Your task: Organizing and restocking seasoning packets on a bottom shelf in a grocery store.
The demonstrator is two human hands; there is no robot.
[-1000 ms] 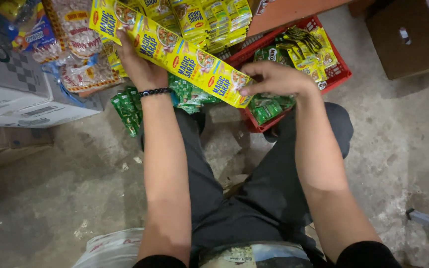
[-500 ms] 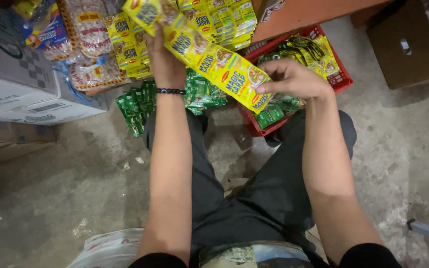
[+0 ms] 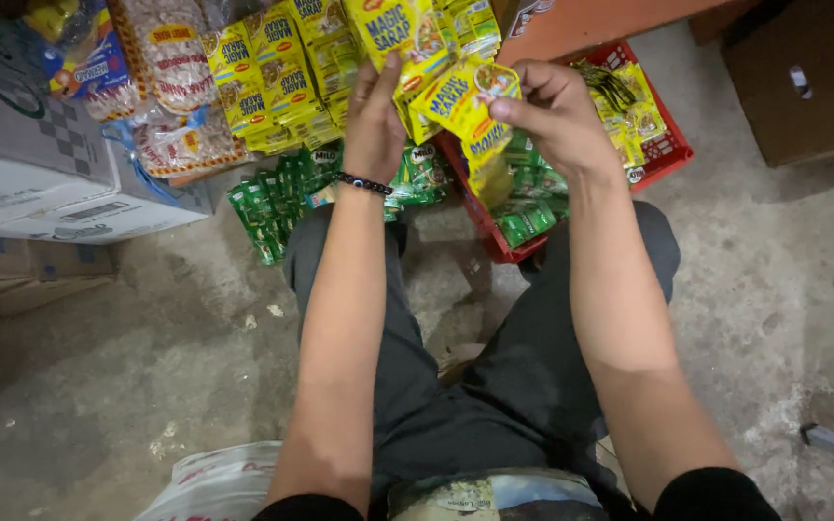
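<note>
A strip of joined yellow seasoning sachets (image 3: 456, 96) is folded between both hands at the top middle. My left hand (image 3: 375, 116), with a dark bead bracelet on the wrist, presses against the upper part of the strip. My right hand (image 3: 552, 111) pinches the folded lower sachets, and one sachet hangs down below it. Under the hands lie green drink-mix sachets (image 3: 277, 198) on the floor and in a red plastic crate (image 3: 668, 154).
More yellow sachet strips (image 3: 272, 77) and bags of nuts (image 3: 171, 72) are stacked at the top left beside a white cardboard box (image 3: 41, 193). A brown box (image 3: 803, 82) stands at the top right. My dark trousers cover the lower middle over concrete floor.
The long strip that was stretched out between the hands is now folded together, and both hands have come closer and moved up toward the shelf stock.
</note>
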